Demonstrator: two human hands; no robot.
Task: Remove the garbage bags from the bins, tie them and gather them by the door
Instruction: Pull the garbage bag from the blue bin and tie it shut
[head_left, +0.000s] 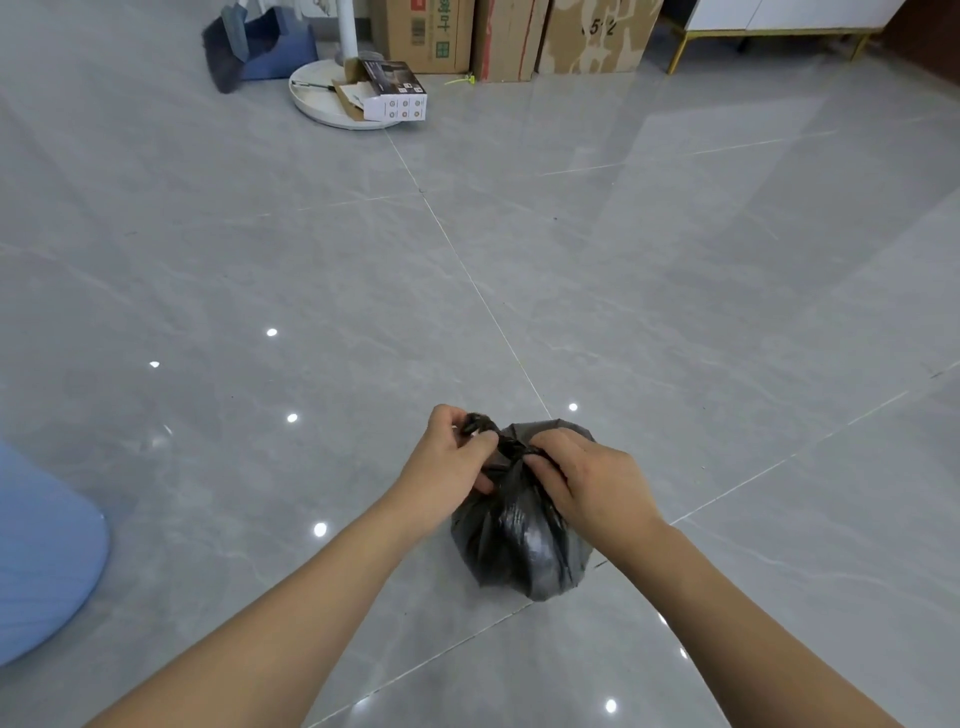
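A small full black garbage bag (519, 540) hangs in front of me above the grey tiled floor, its top gathered into a twisted neck. My left hand (449, 460) pinches one twisted end of the neck, pulled out to the left. My right hand (582, 478) grips the other part of the neck from the right, fingers curled into the plastic. Both hands meet at the top of the bag, where a knot seems to be forming. No bin is in view.
A light blue rounded object (41, 561) sits at the left edge. At the far wall stand cardboard boxes (509, 36), a white fan base (332, 98) with a small open box (384, 91) on it, a blue dustpan (270, 47), and a gold-legged white cabinet (774, 26).
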